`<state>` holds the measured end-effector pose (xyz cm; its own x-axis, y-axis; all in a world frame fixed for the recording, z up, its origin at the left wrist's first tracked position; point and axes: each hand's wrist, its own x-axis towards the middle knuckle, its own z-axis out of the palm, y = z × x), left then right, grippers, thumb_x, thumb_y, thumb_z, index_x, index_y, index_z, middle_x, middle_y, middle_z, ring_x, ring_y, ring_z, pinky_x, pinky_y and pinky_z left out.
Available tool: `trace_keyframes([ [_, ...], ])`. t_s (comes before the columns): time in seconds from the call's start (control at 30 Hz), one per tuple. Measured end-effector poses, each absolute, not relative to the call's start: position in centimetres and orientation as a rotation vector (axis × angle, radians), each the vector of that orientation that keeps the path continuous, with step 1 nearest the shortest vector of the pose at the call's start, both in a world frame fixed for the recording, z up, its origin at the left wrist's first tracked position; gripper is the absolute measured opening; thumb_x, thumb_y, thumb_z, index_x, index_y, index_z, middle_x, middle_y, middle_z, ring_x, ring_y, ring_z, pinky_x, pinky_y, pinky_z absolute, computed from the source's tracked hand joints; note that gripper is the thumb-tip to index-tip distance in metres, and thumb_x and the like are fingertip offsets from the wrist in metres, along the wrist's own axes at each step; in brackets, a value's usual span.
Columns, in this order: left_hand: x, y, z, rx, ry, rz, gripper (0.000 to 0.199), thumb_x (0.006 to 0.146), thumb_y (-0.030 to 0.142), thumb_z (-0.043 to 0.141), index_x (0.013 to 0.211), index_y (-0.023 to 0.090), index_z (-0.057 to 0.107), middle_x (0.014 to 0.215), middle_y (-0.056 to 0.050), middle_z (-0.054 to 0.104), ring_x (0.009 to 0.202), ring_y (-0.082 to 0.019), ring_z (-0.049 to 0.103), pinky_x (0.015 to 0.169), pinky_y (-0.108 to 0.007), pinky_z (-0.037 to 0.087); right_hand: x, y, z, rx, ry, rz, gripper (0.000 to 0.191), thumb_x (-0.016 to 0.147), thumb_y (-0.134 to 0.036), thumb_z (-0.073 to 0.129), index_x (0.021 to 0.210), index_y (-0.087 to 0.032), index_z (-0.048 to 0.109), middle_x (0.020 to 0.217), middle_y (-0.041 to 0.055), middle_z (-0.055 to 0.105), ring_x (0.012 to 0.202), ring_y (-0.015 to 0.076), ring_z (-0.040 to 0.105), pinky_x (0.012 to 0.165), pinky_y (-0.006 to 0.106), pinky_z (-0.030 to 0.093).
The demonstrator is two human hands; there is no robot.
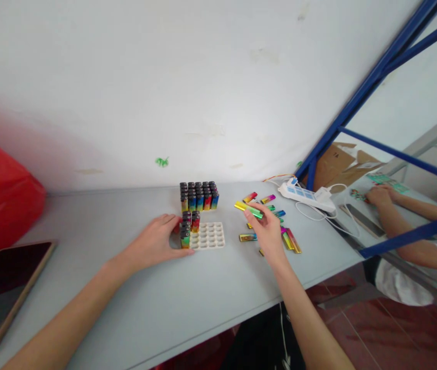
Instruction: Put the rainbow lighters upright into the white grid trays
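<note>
My left hand (157, 239) curves around the left end of a white tray (213, 236) with oval holes, thumb at its front edge. The fingertips are partly hidden behind several upright black-topped lighters (185, 237) standing in that end of the tray. Between the fingers of my right hand (267, 231) is a shiny yellow-to-green lighter shell (243, 206), held tilted above the table. Below and around this hand lie several loose metallic lighter shells (293, 240) in mixed colours. Behind the tray stands a tight block of upright black-topped lighters (199, 198).
A white power strip (307, 198) with cables lies at the right, beside a blue metal frame (342, 121). At the left are a red bag (2, 195) and a dark tablet (6, 288). Beyond the frame, another person's hands (380, 195) rest near a cardboard box (338, 162).
</note>
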<state>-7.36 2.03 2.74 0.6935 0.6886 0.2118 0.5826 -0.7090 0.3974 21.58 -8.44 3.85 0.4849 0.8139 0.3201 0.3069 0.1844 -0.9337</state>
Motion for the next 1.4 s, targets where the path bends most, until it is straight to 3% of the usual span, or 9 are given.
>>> trace_keyframes([
  [0.1, -7.4, 2.0, 2.5, 2.624, 0.996, 0.477, 0.059, 0.071, 0.073, 0.075, 0.095, 0.021, 0.062, 0.102, -0.013, 0.07, 0.096, -0.034, 0.068, 0.087, -0.045, 0.054, 20.5, -5.7, 4.4, -1.312, -0.996, 0.666, 0.041, 0.08, -0.046, 0.079, 0.109, -0.017, 0.073, 0.083, 0.0011, 0.067, 0.07, 0.0152, 0.058, 0.066, 0.028, 0.048],
  [0.17, -7.5, 1.9, 2.5, 2.633, 0.993, 0.486, 0.061, 0.071, 0.074, 0.075, 0.097, 0.02, 0.063, 0.104, -0.013, 0.071, 0.097, -0.034, 0.067, 0.088, -0.045, 0.053, 19.8, -4.1, 4.7, -1.288, -0.999, 0.721, 0.04, 0.081, -0.05, 0.076, 0.103, -0.017, 0.073, 0.077, -0.0005, 0.063, 0.067, 0.0142, 0.055, 0.062, 0.027, 0.046],
  [0.3, -7.4, 1.4, 2.9, 2.615, 1.005, 0.516, 0.06, 0.069, 0.072, 0.078, 0.098, 0.021, 0.064, 0.104, -0.012, 0.072, 0.099, -0.034, 0.068, 0.091, -0.045, 0.053, 18.5, -1.5, 5.3, -1.218, -1.056, 0.815, 0.04, 0.081, -0.058, 0.072, 0.09, -0.02, 0.065, 0.086, 0.0017, 0.067, 0.077, 0.0162, 0.061, 0.07, 0.028, 0.05],
  [0.47, -7.2, 1.0, 3.5, 2.573, 1.014, 0.515, 0.058, 0.067, 0.067, 0.083, 0.098, 0.021, 0.064, 0.103, -0.011, 0.072, 0.097, -0.033, 0.068, 0.092, -0.046, 0.054, 16.8, -0.3, 5.5, -1.117, -1.156, 0.998, 0.035, 0.085, -0.054, 0.067, 0.096, -0.023, 0.055, 0.087, -0.0001, 0.068, 0.063, 0.0124, 0.058, 0.067, 0.029, 0.051],
  [0.7, -7.2, 1.0, 3.4, 2.589, 1.027, 0.469, 0.061, 0.069, 0.067, 0.083, 0.102, 0.02, 0.063, 0.107, -0.013, 0.072, 0.102, -0.035, 0.067, 0.096, -0.047, 0.052, 16.1, -1.9, 4.1, -1.182, -1.162, 1.12, 0.038, 0.091, -0.062, 0.061, 0.095, -0.025, 0.051, 0.064, -0.0087, 0.04, 0.05, 0.0099, 0.032, 0.044, 0.022, 0.025],
  [0.8, -7.2, 1.0, 3.5, 2.603, 1.032, 0.442, 0.061, 0.07, 0.068, 0.082, 0.103, 0.02, 0.063, 0.106, -0.013, 0.071, 0.101, -0.035, 0.067, 0.096, -0.047, 0.052, 16.0, -2.9, 4.0, -1.298, -1.264, 0.99, 0.047, 0.095, -0.067, 0.053, 0.079, -0.023, 0.05, 0.062, -0.007, 0.035, 0.052, 0.0107, 0.031, 0.046, 0.024, 0.025],
  [0.97, -7.1, 1.1, 3.4, 2.61, 1.035, 0.458, 0.06, 0.069, 0.069, 0.081, 0.099, 0.021, 0.062, 0.104, -0.012, 0.071, 0.098, -0.034, 0.067, 0.091, -0.046, 0.053, 15.3, -3.8, 4.0, -1.424, -1.45, 0.679, 0.056, 0.096, -0.062, 0.056, 0.061, -0.022, 0.036, 0.059, -0.0053, 0.032, 0.058, 0.0107, 0.032, 0.053, 0.026, 0.023],
  [1.2, -7.1, 1.3, 3.1, 2.604, 1.034, 0.453, 0.061, 0.069, 0.071, 0.08, 0.099, 0.02, 0.062, 0.105, -0.012, 0.07, 0.099, -0.034, 0.067, 0.092, -0.046, 0.053, 14.7, -3.7, 3.1, -1.433, -1.506, 0.619, 0.046, 0.097, -0.049, 0.051, 0.062, -0.021, 0.041, 0.058, -0.0056, 0.037, 0.058, 0.0106, 0.034, 0.056, 0.027, 0.023],
  [1.4, -7.1, 1.3, 2.8, 2.609, 1.032, 0.476, 0.064, 0.069, 0.071, 0.081, 0.101, 0.019, 0.062, 0.106, -0.014, 0.071, 0.101, -0.035, 0.066, 0.094, -0.049, 0.052, 14.7, -3.8, 3.3, -1.413, -1.489, 0.596, 0.051, 0.098, -0.055, 0.053, 0.063, -0.02, 0.043, 0.059, -0.006, 0.039, 0.059, 0.0105, 0.034, 0.057, 0.027, 0.024],
])
